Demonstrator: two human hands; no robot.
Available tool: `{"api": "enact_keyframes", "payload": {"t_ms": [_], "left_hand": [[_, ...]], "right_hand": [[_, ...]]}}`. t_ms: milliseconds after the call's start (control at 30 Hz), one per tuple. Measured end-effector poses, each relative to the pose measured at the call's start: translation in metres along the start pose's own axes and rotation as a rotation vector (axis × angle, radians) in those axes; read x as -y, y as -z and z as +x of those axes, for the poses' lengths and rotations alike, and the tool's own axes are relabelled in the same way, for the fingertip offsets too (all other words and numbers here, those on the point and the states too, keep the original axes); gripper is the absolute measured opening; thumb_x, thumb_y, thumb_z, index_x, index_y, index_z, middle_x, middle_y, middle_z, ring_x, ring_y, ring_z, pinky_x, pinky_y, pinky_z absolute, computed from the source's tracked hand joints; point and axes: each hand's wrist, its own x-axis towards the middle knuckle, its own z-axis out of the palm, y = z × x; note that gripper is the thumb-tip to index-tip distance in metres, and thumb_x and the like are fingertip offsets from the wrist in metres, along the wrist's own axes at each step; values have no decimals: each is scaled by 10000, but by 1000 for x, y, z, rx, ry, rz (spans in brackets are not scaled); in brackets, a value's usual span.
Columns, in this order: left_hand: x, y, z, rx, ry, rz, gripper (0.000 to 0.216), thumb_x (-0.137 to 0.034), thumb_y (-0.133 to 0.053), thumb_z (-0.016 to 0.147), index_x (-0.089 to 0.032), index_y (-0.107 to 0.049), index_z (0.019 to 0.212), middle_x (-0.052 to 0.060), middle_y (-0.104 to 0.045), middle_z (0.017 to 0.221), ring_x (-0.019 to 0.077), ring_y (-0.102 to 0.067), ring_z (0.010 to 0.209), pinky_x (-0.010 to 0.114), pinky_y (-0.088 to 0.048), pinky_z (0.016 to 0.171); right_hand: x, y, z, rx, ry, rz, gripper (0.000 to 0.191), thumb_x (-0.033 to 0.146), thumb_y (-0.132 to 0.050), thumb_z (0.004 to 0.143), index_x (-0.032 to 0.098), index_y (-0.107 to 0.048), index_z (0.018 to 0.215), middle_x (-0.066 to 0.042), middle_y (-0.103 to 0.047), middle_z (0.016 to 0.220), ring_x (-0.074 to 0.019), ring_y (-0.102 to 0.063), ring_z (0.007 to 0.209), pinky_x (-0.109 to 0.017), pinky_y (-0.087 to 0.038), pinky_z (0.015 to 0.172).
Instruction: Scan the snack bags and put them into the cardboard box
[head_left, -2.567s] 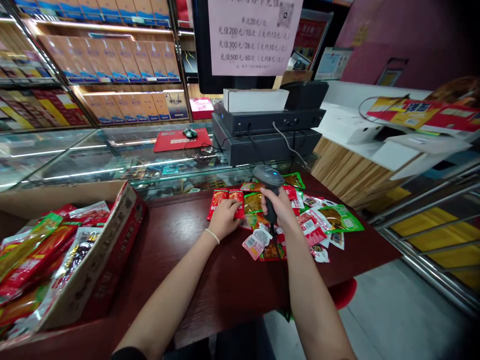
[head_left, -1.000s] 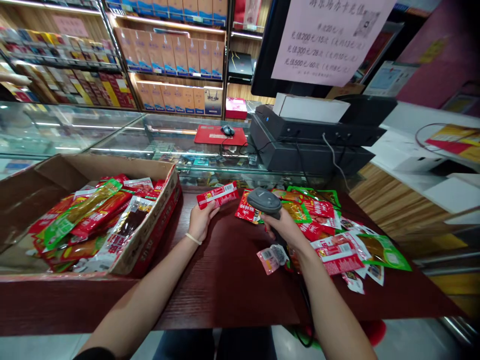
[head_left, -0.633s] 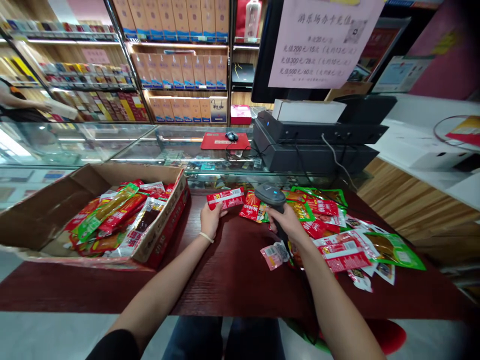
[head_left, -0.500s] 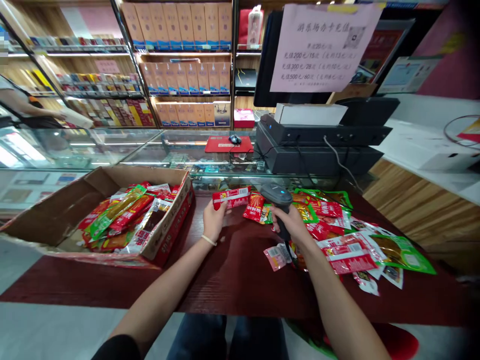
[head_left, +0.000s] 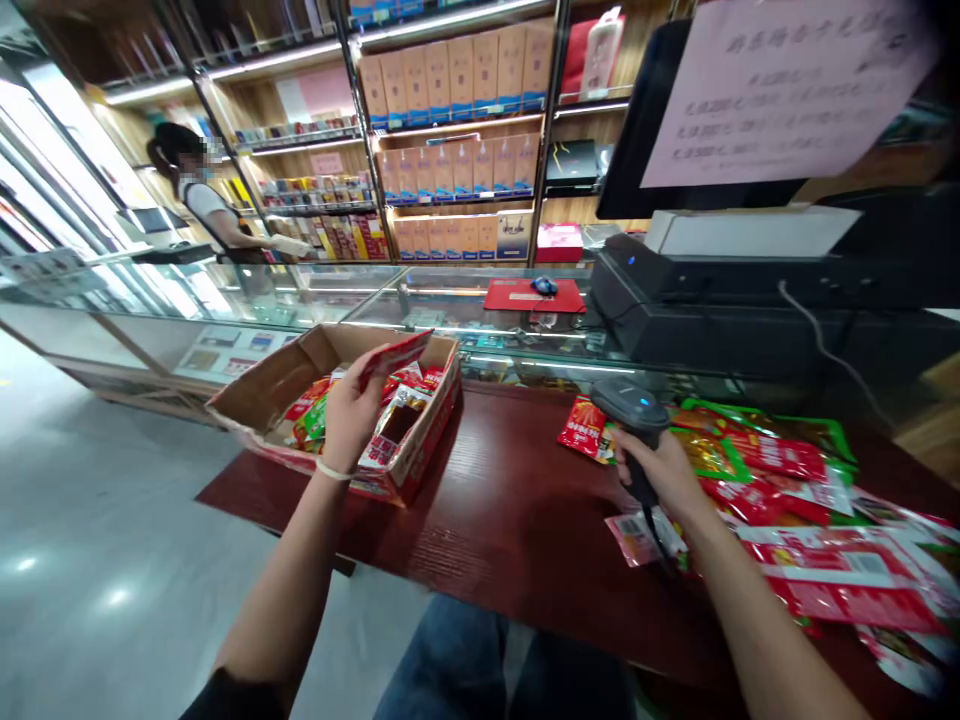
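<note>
Left hand [head_left: 351, 408] holds packet [head_left: 396, 357] over carton [head_left: 259, 388]; right hand [head_left: 661, 472] grips scanner [head_left: 628, 405], perhaps touching packets [head_left: 757, 456].

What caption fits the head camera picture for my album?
Left hand holds red packet over box; right hand grips scanner.

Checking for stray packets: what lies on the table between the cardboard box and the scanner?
In the head view, bare tabletop runs from the cardboard box to one red packet lying beside the scanner.
</note>
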Motion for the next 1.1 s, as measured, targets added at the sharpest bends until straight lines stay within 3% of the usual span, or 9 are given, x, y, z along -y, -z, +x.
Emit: {"api": "enact_keyframes", "payload": {"t_ms": [100,267,400,533,633,733,933,1000,1100], "left_hand": [[17,11,4,214,122,-137,516,-477,-651,784,-161,-639,1191,126,-660,1232,257,-610,1137,394,-451,1004],[19,8,3,128,184,-311,475,-464,-678,772,-135,-656,1114,146,-689,1157,255,-631,1109,423,-447,1023],[-3,-1,-2,117,152,-314,395,-423,-671,792,-137,-669,1064,123,-717,1064,238,-667,1009,398,-495,959],[-40,-27,-12,205,30,-289,315,-377,-656,817,-167,-685,1050,88,-721,1038,213,-672,965,356,-512,923],[-65,-66,-23,321,-29,-326,285,-368,-643,827,-186,-698,1039,69,-718,1045,210,-662,979,342,-509,920],[-72,-121,-34,444,-41,-389,253,-356,-632,832,-204,-705,1021,51,-720,1032,201,-661,961,322,-501,907],[-31,-251,-57,574,90,-367,214,-341,-643,802,-196,-681,956,59,-712,941,192,-650,849,310,-489,811],[-16,-281,-65,606,63,-246,212,-359,-638,804,-178,-654,913,69,-689,893,197,-627,818,318,-475,779],[-2,-307,-76,601,-61,0,296,-460,-630,807,-169,-604,850,82,-643,850,220,-588,822,342,-444,773]], "right_hand": [[1,-6,-1,6,-4,-6,366,450,-769,725,186,-523,668,43,-518,518,-80,-472,350,-202,-369,344],[3,-9,-1,-1,4,1,355,453,-760,732,193,-522,689,51,-521,522,-80,-467,346,-205,-374,343],[1,-3,2,-25,-3,6,327,437,-759,736,198,-536,733,50,-538,528,-89,-473,345,-213,-383,334],[3,7,3,-46,12,4,339,446,-744,746,206,-509,709,57,-529,512,-88,-459,331,-226,-401,337],[6,16,3,-84,10,14,338,447,-747,739,218,-505,798,74,-534,525,-89,-460,336,-217,-394,332],[7,29,4,-109,-2,34,363,461,-740,737,232,-484,854,89,-538,536,-87,-459,340,-208,-384,329],[4,55,10,-183,-24,82,374,461,-730,744,239,-469,894,97,-540,528,-91,-467,343,-196,-373,315],[3,60,12,-211,-23,102,380,463,-734,738,239,-462,881,98,-541,526,-92,-473,344,-194,-371,313],[2,64,13,-233,-18,121,374,465,-733,737,235,-474,877,97,-544,524,-89,-470,338,-195,-373,314]]}}
